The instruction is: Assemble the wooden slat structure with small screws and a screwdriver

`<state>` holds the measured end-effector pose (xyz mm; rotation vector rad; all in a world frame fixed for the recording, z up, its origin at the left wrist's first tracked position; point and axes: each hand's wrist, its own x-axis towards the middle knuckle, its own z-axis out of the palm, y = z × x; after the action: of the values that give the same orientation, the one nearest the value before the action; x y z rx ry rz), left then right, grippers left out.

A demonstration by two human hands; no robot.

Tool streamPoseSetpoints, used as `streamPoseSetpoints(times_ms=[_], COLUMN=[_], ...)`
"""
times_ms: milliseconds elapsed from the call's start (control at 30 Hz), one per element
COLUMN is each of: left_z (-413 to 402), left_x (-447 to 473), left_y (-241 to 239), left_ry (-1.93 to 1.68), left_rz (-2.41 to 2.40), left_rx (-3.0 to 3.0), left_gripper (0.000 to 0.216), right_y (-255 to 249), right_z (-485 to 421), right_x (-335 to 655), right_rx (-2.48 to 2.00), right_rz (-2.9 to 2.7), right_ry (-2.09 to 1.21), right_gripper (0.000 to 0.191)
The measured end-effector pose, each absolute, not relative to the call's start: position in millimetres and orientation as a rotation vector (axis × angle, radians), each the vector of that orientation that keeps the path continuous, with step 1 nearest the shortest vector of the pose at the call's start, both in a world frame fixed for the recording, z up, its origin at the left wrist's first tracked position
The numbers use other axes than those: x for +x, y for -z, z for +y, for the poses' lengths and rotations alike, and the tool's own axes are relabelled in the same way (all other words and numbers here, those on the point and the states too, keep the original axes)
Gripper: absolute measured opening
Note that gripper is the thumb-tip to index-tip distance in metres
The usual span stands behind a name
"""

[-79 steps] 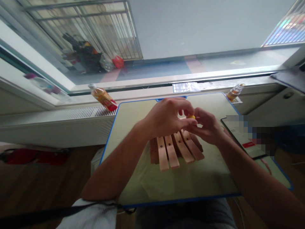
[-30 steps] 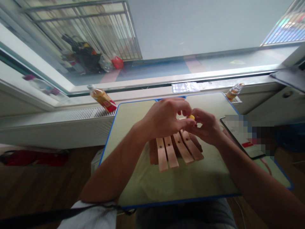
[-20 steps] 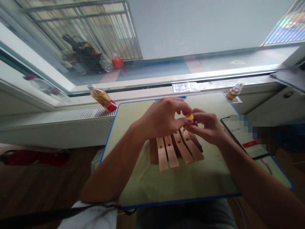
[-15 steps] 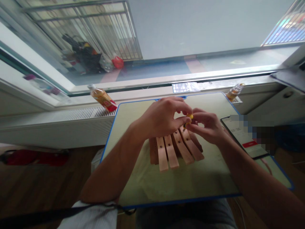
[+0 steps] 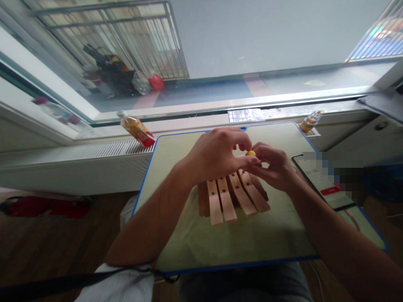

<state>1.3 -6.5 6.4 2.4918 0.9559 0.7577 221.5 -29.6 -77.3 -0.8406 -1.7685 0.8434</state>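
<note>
Four-slat-like rows of pale wooden strips, with dark screws or holes along them, lie across a brown wooden base on the table. Over the far end of the strips, my left hand has its thumb and curled fingers closed at a small yellow-ended screwdriver. Only its rounded yellow end shows; the shaft and tip are hidden by fingers. My right hand meets the left from the other side, its fingertips pinched together around the same tool, just below the yellow end.
The light table top has a blue edge. A tablet-like device, partly blurred out, lies at its right. A juice bottle stands on the radiator at left, another bottle at right. Beyond is a window with a sill.
My left thumb has shifted right, and the yellow end has turned or tipped slightly left. The tool's darker lower part is now covered by fingers. The wooden piece stays in place.
</note>
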Motion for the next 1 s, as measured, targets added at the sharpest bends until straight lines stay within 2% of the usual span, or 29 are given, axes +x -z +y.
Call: streamPoseSetpoints(times_ms=[200,433,1000], left_z=[-6,-7,-3], left_x=[3,3,2], left_y=[-6,-5,-1], left_ry=[-0.782,-0.763,-0.778], left_rz=[0.932,0.923,0.872], left_rx=[2.495,2.478,2.397], left_gripper=[0.017,0.016,0.008], right_y=[79,84,71], right_z=[-30,-30,-32], right_x=[221,221,225], right_rx=[-0.881,-0.9,-0.854], right_rz=[-1.732,-1.694,-1.724], right_ry=[-0.876,-0.961,-0.947], right_gripper=[0.043,0.044,0.026])
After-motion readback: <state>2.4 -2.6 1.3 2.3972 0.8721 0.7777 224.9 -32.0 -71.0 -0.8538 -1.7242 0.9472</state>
